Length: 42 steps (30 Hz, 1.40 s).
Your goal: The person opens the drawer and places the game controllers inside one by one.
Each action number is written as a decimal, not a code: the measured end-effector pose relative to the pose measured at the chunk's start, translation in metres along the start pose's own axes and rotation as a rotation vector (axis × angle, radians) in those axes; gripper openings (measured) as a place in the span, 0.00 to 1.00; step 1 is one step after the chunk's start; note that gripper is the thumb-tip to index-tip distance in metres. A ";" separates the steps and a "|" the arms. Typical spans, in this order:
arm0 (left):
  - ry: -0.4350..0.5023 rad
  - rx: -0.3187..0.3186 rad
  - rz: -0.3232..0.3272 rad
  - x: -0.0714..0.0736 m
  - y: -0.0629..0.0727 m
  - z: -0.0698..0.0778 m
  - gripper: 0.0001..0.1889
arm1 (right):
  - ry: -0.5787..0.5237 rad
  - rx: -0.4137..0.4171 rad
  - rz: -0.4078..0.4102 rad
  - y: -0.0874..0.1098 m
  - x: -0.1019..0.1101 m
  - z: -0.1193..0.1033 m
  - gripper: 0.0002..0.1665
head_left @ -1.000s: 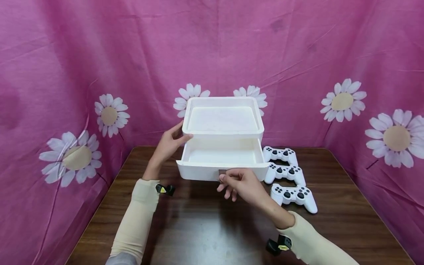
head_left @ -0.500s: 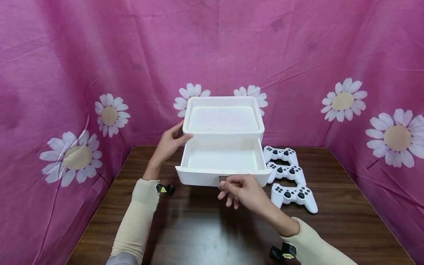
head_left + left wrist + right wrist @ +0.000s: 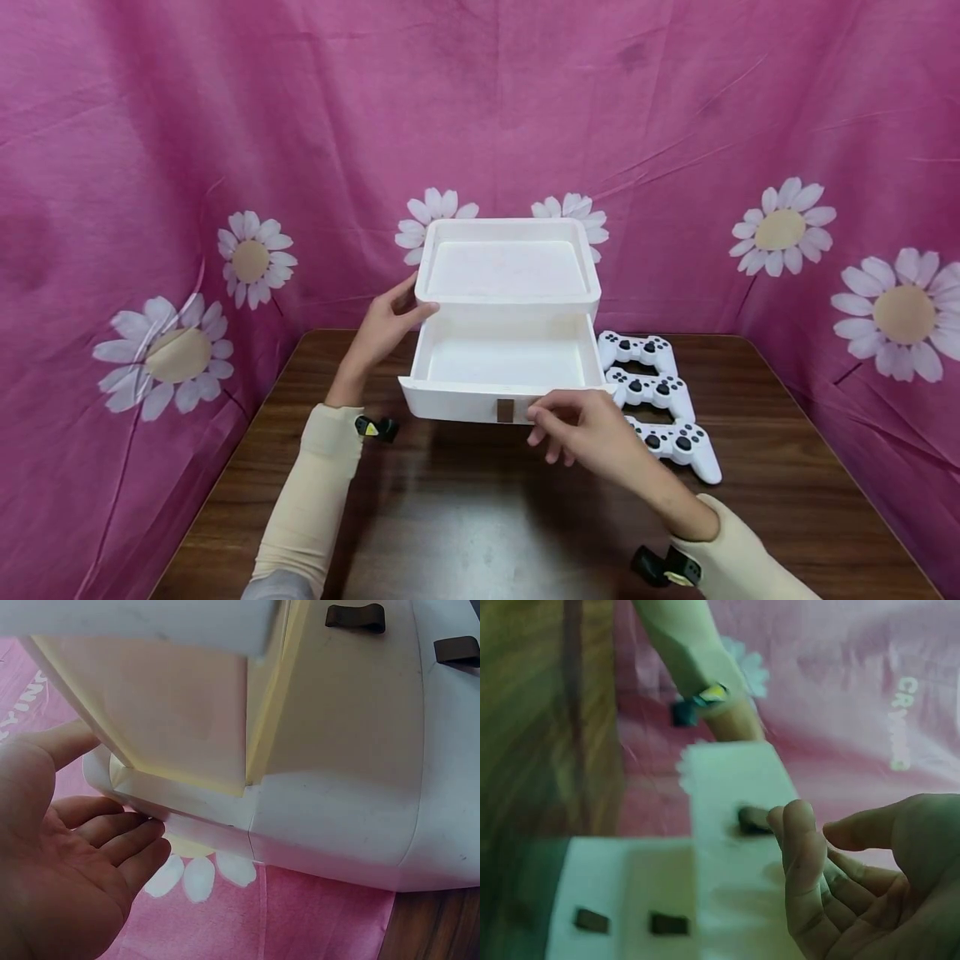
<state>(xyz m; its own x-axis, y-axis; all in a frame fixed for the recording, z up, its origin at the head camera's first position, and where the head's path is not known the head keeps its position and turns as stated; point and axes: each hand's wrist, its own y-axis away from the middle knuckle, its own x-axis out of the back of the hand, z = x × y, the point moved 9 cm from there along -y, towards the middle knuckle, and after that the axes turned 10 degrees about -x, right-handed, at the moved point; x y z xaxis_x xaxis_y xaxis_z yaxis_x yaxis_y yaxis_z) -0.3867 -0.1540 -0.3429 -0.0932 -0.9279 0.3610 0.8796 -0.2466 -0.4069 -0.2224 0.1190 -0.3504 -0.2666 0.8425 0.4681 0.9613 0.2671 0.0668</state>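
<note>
A white drawer unit (image 3: 510, 295) with a recessed top stands at the back of the table. Its top drawer (image 3: 450, 403) is pulled out, showing the white floor inside, and a brown pull tab (image 3: 506, 411) sits mid-front. My left hand (image 3: 382, 329) rests against the unit's left side, thumb at the front corner; in the left wrist view its fingers (image 3: 127, 844) lie loosely along the side wall. Just right of the tab is my right hand (image 3: 588, 429), holding nothing. The right wrist view shows a gap between its thumb (image 3: 866, 827) and bent index finger.
White game controllers (image 3: 663, 392) lie in a column on the wooden table (image 3: 450, 533), right of the drawer unit. Lower drawers with brown tabs (image 3: 355, 618) appear in the wrist views. A pink flowered cloth (image 3: 360, 125) hangs behind and at both sides.
The top drawer has come further out toward me. My right hand has let go of the pull tab and shifted right. The left hand has stayed in place.
</note>
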 end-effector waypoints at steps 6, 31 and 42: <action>0.006 0.008 0.007 0.001 0.001 0.000 0.42 | 0.032 0.030 0.097 0.011 0.049 -0.005 0.09; 0.056 0.022 0.015 -0.001 -0.002 -0.003 0.41 | 0.555 0.168 0.233 -0.005 0.159 0.076 0.08; 0.059 0.021 0.020 -0.001 -0.002 -0.004 0.40 | 0.662 0.112 0.050 -0.020 0.144 0.117 0.20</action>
<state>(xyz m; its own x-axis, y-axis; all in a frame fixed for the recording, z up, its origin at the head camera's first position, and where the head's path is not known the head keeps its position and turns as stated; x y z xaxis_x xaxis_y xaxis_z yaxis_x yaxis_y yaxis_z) -0.3902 -0.1535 -0.3452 -0.1027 -0.9475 0.3030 0.8909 -0.2231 -0.3957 -0.2878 0.2902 -0.3878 -0.0892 0.3998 0.9122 0.9489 0.3125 -0.0443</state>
